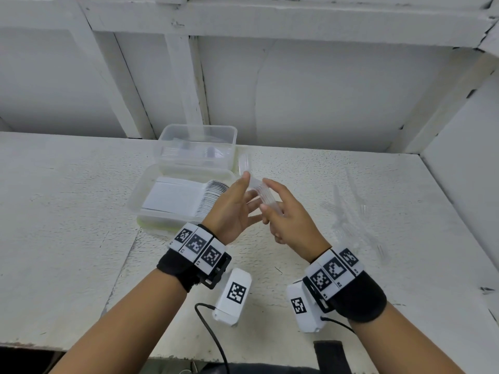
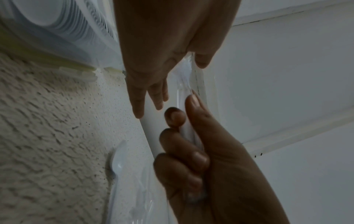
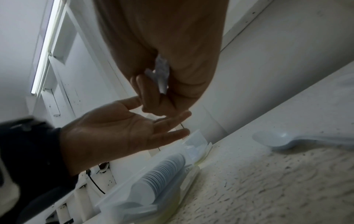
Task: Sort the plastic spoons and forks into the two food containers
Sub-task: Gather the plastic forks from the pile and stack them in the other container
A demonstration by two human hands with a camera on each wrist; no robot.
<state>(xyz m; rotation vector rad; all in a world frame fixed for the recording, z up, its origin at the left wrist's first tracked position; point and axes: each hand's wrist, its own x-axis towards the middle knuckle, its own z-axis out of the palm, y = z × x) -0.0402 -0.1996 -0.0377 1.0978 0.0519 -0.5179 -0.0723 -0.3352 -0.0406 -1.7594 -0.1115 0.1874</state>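
My right hand (image 1: 270, 203) grips a stack of clear plastic spoons (image 1: 260, 193) by the handles, and the bowls (image 1: 244, 163) point away from me. My left hand (image 1: 249, 195) lies beside the stack with straight fingers, its thumb touching the stack near the bowls. In the left wrist view the right hand (image 2: 184, 136) curls round the spoon stack (image 2: 184, 81). The handle ends (image 3: 161, 72) show in the right wrist view. The near food container (image 1: 140, 195) holds a long row of white spoons. Behind it, the far food container (image 1: 167, 136) holds clear cutlery I cannot identify.
Loose clear forks and spoons (image 1: 351, 211) lie scattered on the white table right of my hands. One white spoon (image 3: 277, 139) lies flat close by. A white wall and frame stand behind the containers. A black cable (image 1: 210, 327) hangs near the table's front edge.
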